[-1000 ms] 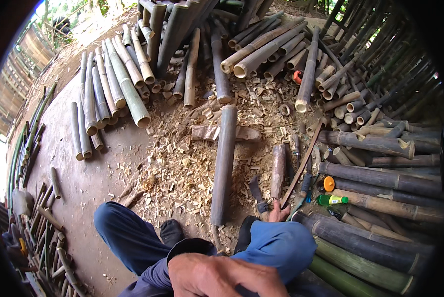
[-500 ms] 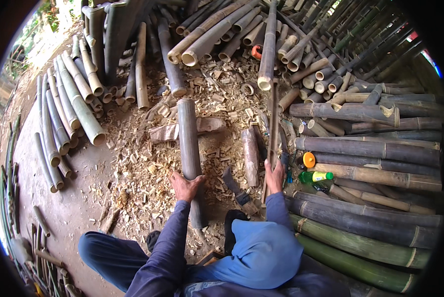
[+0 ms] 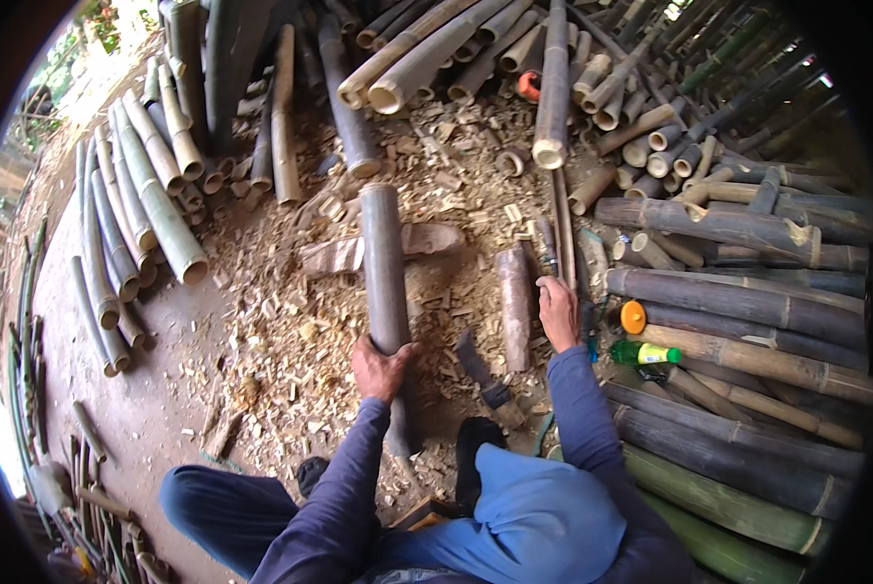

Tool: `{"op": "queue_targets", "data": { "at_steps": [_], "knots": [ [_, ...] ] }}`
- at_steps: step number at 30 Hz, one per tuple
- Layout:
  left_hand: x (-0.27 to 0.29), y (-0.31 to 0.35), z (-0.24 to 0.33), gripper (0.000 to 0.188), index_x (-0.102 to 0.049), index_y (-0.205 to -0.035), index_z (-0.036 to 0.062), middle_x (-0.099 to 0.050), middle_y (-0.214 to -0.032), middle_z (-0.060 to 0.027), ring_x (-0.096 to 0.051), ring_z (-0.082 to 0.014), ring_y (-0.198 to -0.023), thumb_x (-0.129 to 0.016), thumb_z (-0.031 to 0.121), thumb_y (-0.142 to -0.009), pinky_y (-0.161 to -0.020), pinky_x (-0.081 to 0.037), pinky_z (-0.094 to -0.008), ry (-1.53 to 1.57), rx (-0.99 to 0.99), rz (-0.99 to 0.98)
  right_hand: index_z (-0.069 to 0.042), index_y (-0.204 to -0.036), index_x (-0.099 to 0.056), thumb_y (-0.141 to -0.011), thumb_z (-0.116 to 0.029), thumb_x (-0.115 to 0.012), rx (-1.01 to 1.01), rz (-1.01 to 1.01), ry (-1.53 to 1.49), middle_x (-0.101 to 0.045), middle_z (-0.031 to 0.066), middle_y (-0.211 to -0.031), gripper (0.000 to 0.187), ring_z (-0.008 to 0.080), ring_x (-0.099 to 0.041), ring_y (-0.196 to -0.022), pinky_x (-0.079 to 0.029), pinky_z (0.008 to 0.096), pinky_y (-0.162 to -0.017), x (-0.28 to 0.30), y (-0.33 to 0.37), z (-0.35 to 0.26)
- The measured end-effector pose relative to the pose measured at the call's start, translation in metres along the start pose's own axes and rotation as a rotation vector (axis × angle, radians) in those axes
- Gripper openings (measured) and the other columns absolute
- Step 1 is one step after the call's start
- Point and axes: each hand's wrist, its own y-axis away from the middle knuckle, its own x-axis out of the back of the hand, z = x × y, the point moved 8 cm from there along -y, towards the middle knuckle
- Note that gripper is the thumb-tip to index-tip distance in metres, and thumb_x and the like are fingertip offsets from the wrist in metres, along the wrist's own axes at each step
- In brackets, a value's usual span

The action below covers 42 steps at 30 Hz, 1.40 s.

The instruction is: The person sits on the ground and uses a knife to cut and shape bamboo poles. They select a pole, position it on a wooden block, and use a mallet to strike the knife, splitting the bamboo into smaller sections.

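Note:
My left hand (image 3: 382,369) is wrapped round the lower part of a dark bamboo tube (image 3: 382,268). The tube slants away from me, its far part resting across a rough wooden block (image 3: 333,257). To the right, my right hand (image 3: 559,314) is closed on a slender, dark-handled tool (image 3: 549,255), whose exact kind I cannot make out. Just beyond that hand lies a long thin bamboo strip (image 3: 564,229). Between my hands are a short thick piece of wood (image 3: 514,310) and a broad dark blade with a wrapped handle (image 3: 480,370).
Wood chips (image 3: 290,341) cover the ground. Cut bamboo tubes (image 3: 154,195) lie at the left, with more piled at the back. Thick bamboo poles (image 3: 738,297) are stacked on the right, beside a green bottle (image 3: 641,352) and an orange lid (image 3: 633,316).
My right hand has let go of the long bamboo strip and closed on the slender tool a little farther forward. My left hand keeps hold of the bamboo tube.

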Motion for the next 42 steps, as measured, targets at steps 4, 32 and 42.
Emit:
{"op": "queue_targets", "data": {
  "at_steps": [4,32,42],
  "knots": [
    [-0.015,0.002,0.0,0.07,-0.068,-0.1,-0.005,-0.071,-0.098,-0.0254,-0.069,-0.0393,-0.09,-0.091,0.05,-0.064,-0.082,-0.056,-0.0471,-0.009,-0.004,-0.042,-0.004,-0.126,-0.057,-0.089,-0.007,-0.065,-0.157,-0.195,0.518,-0.068,0.0252,-0.111,0.039,0.0483,-0.066,-0.106,-0.054,0.0562,-0.09,-0.025,0.005,0.052],
    [-0.005,-0.004,-0.006,0.073,-0.072,-0.111,-0.0036,-0.074,-0.095,-0.0244,-0.072,-0.0376,-0.089,-0.09,0.051,-0.066,-0.087,-0.056,-0.0478,0.043,0.056,-0.152,-0.011,-0.098,-0.058,-0.103,-0.029,-0.061,0.575,-0.448,0.107,-0.068,0.0187,-0.081,0.02,0.0444,-0.068,-0.076,-0.052,0.052,-0.061,-0.086,-0.079,-0.191],
    [0.0,-0.007,-0.004,0.072,-0.072,-0.109,-0.0076,-0.075,-0.093,-0.0244,-0.075,-0.0322,-0.084,-0.09,0.046,-0.066,-0.082,-0.058,-0.0427,0.089,0.108,-0.277,-0.007,-0.093,-0.054,-0.101,-0.022,-0.064,0.73,-0.328,0.131,-0.065,0.0196,-0.071,0.02,0.0396,-0.067,-0.063,-0.053,0.0462,-0.053,-0.097,-0.072,-0.183]
  ]
}}
